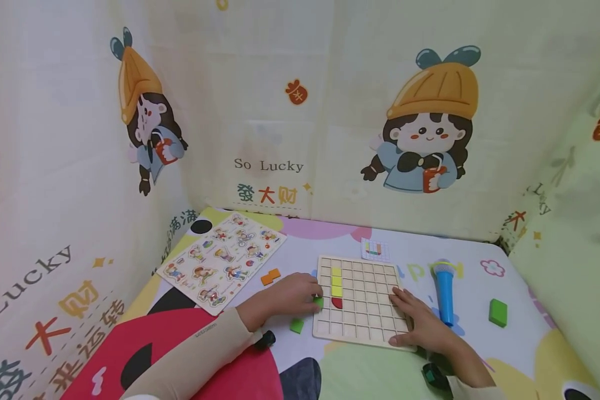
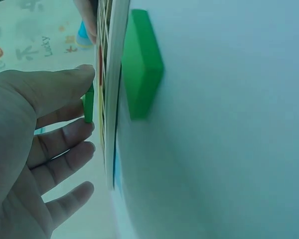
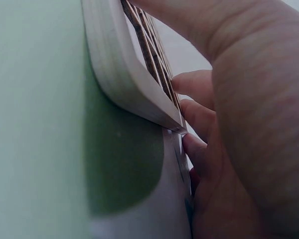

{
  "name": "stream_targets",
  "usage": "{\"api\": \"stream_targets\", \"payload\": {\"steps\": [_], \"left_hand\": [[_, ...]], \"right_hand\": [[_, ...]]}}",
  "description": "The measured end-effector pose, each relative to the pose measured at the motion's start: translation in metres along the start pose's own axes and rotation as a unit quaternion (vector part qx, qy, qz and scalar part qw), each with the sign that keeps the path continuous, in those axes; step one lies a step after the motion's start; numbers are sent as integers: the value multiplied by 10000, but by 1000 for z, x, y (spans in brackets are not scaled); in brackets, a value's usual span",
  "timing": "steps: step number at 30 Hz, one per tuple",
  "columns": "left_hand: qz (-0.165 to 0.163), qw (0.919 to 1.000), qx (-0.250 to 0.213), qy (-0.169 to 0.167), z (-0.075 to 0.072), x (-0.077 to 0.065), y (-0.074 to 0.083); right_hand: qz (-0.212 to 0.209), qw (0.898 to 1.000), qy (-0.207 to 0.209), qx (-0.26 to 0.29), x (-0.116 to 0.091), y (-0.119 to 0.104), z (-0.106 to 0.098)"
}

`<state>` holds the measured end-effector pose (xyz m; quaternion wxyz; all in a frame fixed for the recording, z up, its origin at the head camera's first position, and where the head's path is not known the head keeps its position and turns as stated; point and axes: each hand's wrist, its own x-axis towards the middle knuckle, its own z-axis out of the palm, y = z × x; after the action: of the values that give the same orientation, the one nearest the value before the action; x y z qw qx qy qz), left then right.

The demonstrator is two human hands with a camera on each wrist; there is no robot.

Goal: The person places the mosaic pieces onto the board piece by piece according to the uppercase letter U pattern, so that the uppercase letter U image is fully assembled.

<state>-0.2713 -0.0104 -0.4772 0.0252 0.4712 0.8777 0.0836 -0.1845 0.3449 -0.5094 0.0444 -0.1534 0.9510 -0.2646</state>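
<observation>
A wooden grid board [image 1: 365, 331] lies on the table before me. A column of yellow tiles [image 1: 336, 281] sits in its left part, with a red rounded piece [image 1: 337, 303] at the column's near end. My left hand [image 1: 292, 294] is at the board's left edge, pinching a green tile [image 2: 88, 107] between thumb and index finger; its other fingers are spread. Another green tile [image 1: 296, 325] lies on the table just left of the board. My right hand [image 1: 427, 325] rests on the board's right edge and near right corner, fingers extended and thumb apart.
A small pattern card [image 1: 375, 250] lies behind the board. To the right are a blue toy microphone [image 1: 445, 291] and a green block [image 1: 498, 313]. A picture puzzle board [image 1: 220, 264] lies at the left, with orange pieces [image 1: 270, 276] beside it. Printed cloth walls [image 1: 345, 166] enclose the table.
</observation>
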Motion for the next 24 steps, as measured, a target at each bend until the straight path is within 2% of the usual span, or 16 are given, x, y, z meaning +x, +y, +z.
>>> {"api": "stream_targets", "payload": {"steps": [5,9,18,24], "left_hand": [[163,9999,-39,17,2,12,7],[170,9999,17,-18,4,22,11],[364,9993,70,30,9,46,21],[547,9982,255,61,9,56,29]], "right_hand": [[90,9999,-76,37,-1,0,1],[80,9999,-62,37,0,0,1],[-66,10000,4,-67,0,-1,0],[-52,9999,41,-141,1,-2,0]]}}
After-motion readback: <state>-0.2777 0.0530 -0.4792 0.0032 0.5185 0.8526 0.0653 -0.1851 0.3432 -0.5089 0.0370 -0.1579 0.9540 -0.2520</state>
